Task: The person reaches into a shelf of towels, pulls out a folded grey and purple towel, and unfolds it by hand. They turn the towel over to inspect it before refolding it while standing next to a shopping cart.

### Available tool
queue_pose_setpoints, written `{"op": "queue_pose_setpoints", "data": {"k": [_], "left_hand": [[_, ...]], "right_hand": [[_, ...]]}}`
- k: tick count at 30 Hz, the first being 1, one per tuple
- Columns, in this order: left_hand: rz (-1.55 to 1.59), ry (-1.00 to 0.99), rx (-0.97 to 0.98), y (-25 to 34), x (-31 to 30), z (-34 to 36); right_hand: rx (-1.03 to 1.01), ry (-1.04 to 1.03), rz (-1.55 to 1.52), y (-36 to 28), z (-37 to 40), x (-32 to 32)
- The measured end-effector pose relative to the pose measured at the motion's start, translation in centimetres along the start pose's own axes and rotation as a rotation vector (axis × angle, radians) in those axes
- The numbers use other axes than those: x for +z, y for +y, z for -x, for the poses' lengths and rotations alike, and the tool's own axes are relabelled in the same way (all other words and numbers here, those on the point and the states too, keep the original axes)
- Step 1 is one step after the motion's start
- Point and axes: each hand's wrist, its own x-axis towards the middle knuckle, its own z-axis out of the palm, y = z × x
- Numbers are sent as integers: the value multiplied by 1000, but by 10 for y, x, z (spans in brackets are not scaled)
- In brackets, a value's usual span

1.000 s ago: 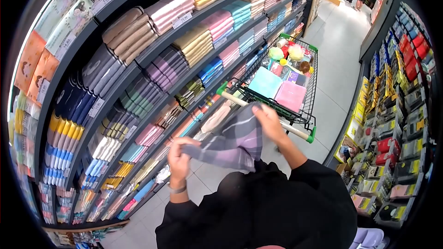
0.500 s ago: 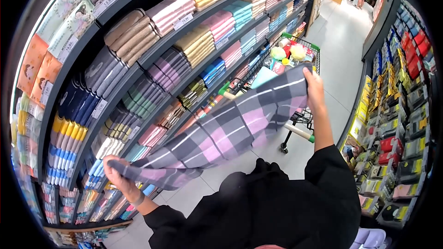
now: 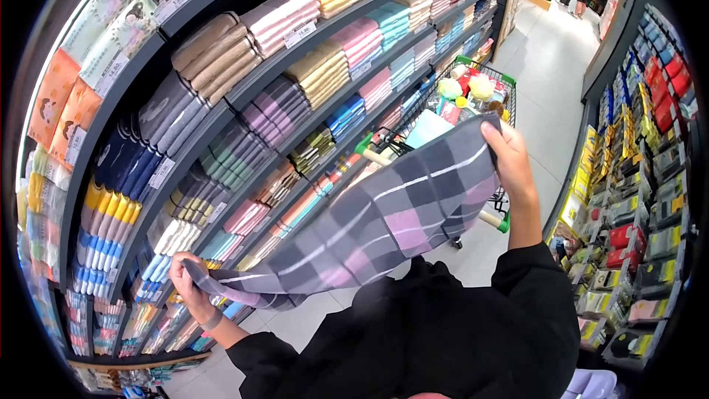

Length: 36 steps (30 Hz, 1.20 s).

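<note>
Head view: a plaid towel hangs stretched out in the air, the left hand with its grip closed on the low end beside the towel shelves, the right hand with its grip pinched on the high corner near the shopping cart.

shelves: stacked folded towels in rows | floor: pale tiles, shopping cart standing beside shelves

Black long-sleeved top, grey band on left wrist.
</note>
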Motion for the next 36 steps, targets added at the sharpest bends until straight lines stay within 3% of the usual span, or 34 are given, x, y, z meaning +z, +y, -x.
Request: {"op": "queue_pose_setpoints", "data": {"k": [3, 5, 6, 7, 9, 11, 13, 17, 20, 23, 27, 29, 30, 34, 36], "left_hand": [[-117, -38, -113, -22, 2, 0], [-389, -147, -187, -35, 28, -5], [-428, -227, -306, -56, 31, -2], [-519, -311, -300, -81, 38, 3], [-458, -470, -473, -86, 83, 11], [-305, -632, -402, -76, 131, 12], [-111, -689, -202, -44, 185, 8], [221, -711, -269, -13, 237, 16], [223, -790, -300, -29, 237, 17], [239, -792, -266, -6, 257, 6], [308, -796, -128, -1, 275, 1], [146, -801, 65, -7, 285, 3], [186, -766, -108, -15, 284, 11], [153, -763, -335, -51, 268, 24], [79, -739, -358, -63, 262, 29]], "right_hand": [[33, 4, -30, -7, 14, 14], [96, -162, 0, -23, 24, 24], [57, -250, 76, -32, 27, 33], [28, -344, 148, -40, 29, 45], [-16, -541, 113, -52, 28, 69], [-329, -630, 320, -35, 22, 87], [-257, -747, 225, -37, 23, 108], [-389, -762, 199, -21, 28, 141], [-434, -795, 204, -25, 29, 144], [-376, -907, 217, -32, 25, 136], [-339, -938, 135, -43, 30, 139], [-461, -855, 203, -44, 29, 138], [-460, -854, 203, -47, 28, 136], [-566, -732, 281, -59, 19, 119], [-603, -651, 334, -67, 16, 108]]}}
